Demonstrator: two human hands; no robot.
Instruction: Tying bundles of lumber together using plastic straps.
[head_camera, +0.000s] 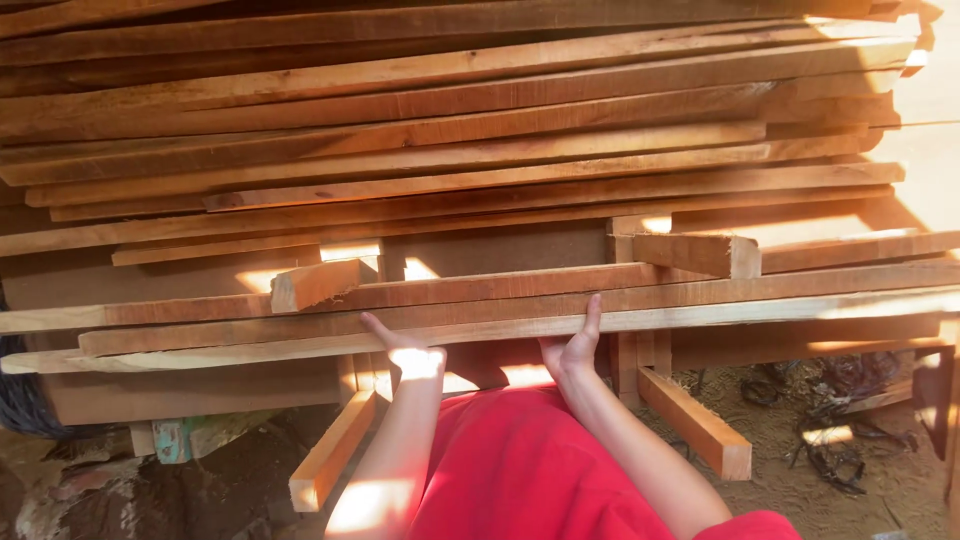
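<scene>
Planks (480, 330), long and pale-edged, lay at the front of a big timber stack (450, 130) filling the upper frame, and both hands were pressed under the lowest one at centre. The left hand (405, 350) and right hand (572, 348) were open, fingers spread against the board's underside, gripping nothing fully. It looked like the start of a lift; raising it would call for an even push from both palms.
</scene>
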